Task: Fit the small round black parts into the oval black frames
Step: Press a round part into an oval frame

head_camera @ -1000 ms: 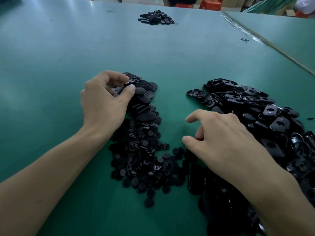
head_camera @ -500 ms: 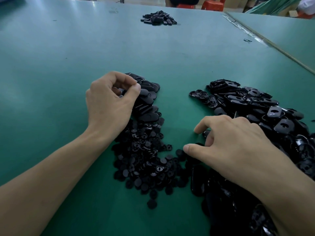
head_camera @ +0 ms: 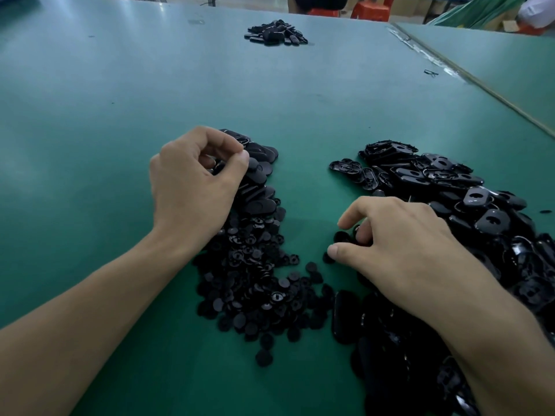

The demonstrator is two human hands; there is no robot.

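With left hand point(head_camera: 192, 187), curls thumb to forefinger over far oval frames point(head_camera: 258, 175), hold unclear; with right hand point(head_camera: 399, 250), pinches small round part point(head_camera: 342, 237).

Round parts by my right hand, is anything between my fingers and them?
Nothing visible does. The right hand curls its thumb and fingers round a loose round part beside the pile.

two hands: left hand point(head_camera: 192, 187), right hand point(head_camera: 405, 250). one heap of round parts point(head_camera: 255, 280), too many to count. three heaps of frames, none countable: left heap point(head_camera: 259, 187), right heap point(head_camera: 450, 187), far heap point(head_camera: 276, 33). two green tables: near table point(head_camera: 120, 115), side table point(head_camera: 495, 55). two stray bits: seam bit point(head_camera: 431, 72), edge bit point(head_camera: 545, 211).
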